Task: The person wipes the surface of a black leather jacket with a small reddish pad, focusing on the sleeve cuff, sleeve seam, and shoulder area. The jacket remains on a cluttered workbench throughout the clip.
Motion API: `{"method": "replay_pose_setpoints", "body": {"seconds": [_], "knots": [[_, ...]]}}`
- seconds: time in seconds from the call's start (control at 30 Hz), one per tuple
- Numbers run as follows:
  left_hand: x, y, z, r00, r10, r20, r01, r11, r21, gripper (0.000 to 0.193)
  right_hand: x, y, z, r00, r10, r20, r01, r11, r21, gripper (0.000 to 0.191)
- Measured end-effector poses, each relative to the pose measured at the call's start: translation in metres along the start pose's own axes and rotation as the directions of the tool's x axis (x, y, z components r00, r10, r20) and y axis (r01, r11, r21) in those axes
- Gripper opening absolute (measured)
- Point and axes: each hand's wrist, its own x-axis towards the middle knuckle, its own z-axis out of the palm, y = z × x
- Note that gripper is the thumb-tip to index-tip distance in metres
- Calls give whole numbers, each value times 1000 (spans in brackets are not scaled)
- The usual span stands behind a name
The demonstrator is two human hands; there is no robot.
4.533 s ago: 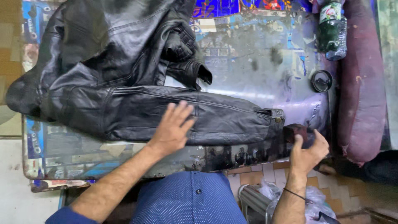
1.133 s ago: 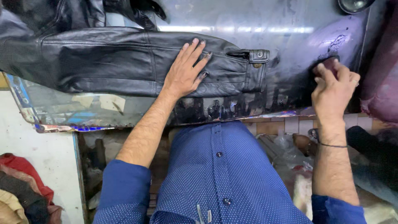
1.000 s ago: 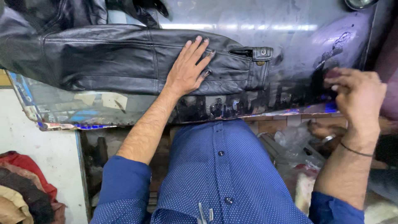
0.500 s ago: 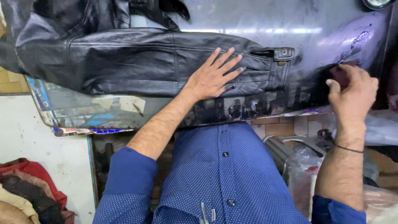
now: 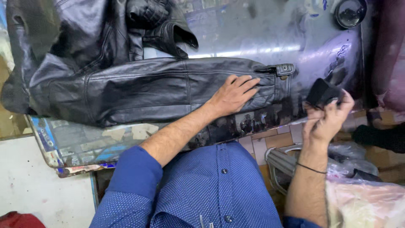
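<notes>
A black leather jacket lies across a worn, stained table, one sleeve stretched toward the right with a strap cuff at its end. My left hand rests flat on that sleeve near the cuff, fingers spread. My right hand is raised at the table's right front edge, its fingers closed on a small black sponge-like pad. The pad is just right of the cuff and not touching it.
A round dark tin sits at the table's far right. A maroon cushion lies beyond the right edge. Clear plastic bags and a metal bucket rim are below right. Red cloth lies on the floor at left.
My right hand has lifted off the table's edge with the black pad and turned it in its fingers. My left hand stays pressed on the sleeve. The view has shifted up the table.
</notes>
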Motion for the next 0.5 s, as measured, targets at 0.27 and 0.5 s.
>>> {"method": "replay_pose_setpoints", "body": {"seconds": [0.27,0.5], "knots": [[36,-3,9,997,-43,66,52,989,-141,48,-27,68,61,991,-90,-94,99,991,94,47],[37,6,-10,982,16,191,14,988,-154,62,-35,77,41,987,-124,-106,139,979,148,46]]}}
